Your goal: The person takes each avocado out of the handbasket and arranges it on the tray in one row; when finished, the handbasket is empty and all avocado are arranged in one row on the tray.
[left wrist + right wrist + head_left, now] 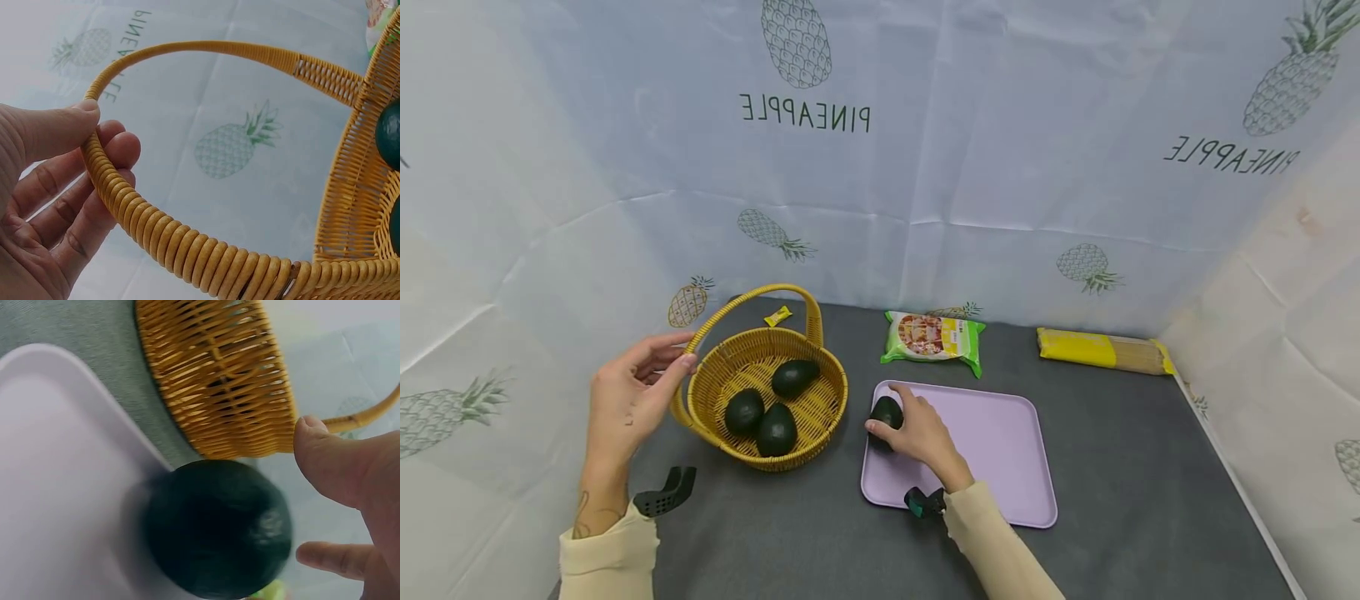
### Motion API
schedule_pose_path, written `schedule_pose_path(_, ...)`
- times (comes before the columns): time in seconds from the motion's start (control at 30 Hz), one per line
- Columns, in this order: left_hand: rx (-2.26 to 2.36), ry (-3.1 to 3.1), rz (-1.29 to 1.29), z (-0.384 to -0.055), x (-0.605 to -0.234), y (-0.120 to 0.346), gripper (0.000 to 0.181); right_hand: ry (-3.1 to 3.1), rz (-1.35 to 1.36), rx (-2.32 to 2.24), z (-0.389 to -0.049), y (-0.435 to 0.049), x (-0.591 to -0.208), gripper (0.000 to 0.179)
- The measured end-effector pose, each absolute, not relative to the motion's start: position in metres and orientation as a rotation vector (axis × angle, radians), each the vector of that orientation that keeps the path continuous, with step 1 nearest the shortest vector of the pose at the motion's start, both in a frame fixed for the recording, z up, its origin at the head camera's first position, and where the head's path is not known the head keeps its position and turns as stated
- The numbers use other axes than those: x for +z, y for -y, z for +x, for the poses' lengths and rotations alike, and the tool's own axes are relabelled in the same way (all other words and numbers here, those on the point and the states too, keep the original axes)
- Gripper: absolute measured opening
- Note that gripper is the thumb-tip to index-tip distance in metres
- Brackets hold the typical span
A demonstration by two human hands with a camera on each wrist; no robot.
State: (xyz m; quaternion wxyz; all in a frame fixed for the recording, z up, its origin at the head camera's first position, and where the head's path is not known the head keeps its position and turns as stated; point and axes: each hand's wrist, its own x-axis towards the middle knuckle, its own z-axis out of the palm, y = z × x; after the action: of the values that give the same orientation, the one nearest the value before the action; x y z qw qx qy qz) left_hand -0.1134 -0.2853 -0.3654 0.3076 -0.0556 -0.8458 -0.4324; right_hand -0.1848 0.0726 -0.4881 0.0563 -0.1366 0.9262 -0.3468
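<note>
My left hand (631, 392) pinches the handle (150, 222) of a yellow wicker basket (722, 354), thumb on one side and fingertips on the other. Inside the basket lie three dark green avocados (777, 430). Another avocado (219, 531) rests at the left end of a lilac tray (992, 433). Around that avocado my right hand (917, 429) spreads its thumb and fingers. The right wrist view shows a gap between the visible thumb, one finger (337, 557) and the avocado; the other fingers are out of sight there.
Behind the tray lies a green food packet (928, 337). A yellow pack of noodles (1097, 350) is at the back right, and a small yellow wrapper (778, 317) sits behind the basket. A pineapple-print cloth (962, 167) stands around the dark tabletop (1120, 467).
</note>
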Motion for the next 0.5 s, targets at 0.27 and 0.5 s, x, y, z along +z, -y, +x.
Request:
schedule_pose_path(0.27,-1.145,2.238,-0.15,-0.115,-0.367,0.287,0.03,-2.872,-0.382,-1.022,-0.187,-0.066,-0.466,0.076)
schedule_pose_path(0.5,-1.141,2.24,-0.153,-0.115,-0.368,0.287,0.03,-2.896,-0.475,-1.049,-0.19,-0.05,-0.444,0.073)
